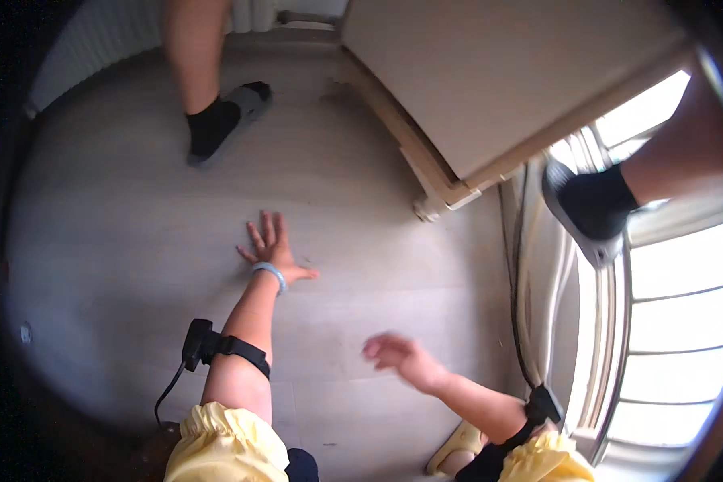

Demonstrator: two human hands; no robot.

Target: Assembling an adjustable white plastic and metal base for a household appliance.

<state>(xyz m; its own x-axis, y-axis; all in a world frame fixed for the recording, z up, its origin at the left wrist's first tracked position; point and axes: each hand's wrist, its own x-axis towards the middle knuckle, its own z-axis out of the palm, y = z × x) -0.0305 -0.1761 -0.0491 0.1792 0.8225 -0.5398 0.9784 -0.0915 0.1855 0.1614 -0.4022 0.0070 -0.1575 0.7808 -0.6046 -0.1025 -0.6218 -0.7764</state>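
My left hand reaches forward over the pale floor, palm down with its fingers spread. It holds nothing and looks to be resting on the floor. A light blue bracelet circles that wrist. My right hand hangs to the right and nearer to me, above the floor. Motion smears its fingers, which look partly bent; no object shows in it. Black devices are strapped to my left forearm and my right forearm, below yellow sleeves.
A large panelled piece of furniture with a caster stands tilted at far right. Another person's feet, in black socks and grey slippers, are at far left and right. Cables run beside the barred window. A yellow slipper is near me.
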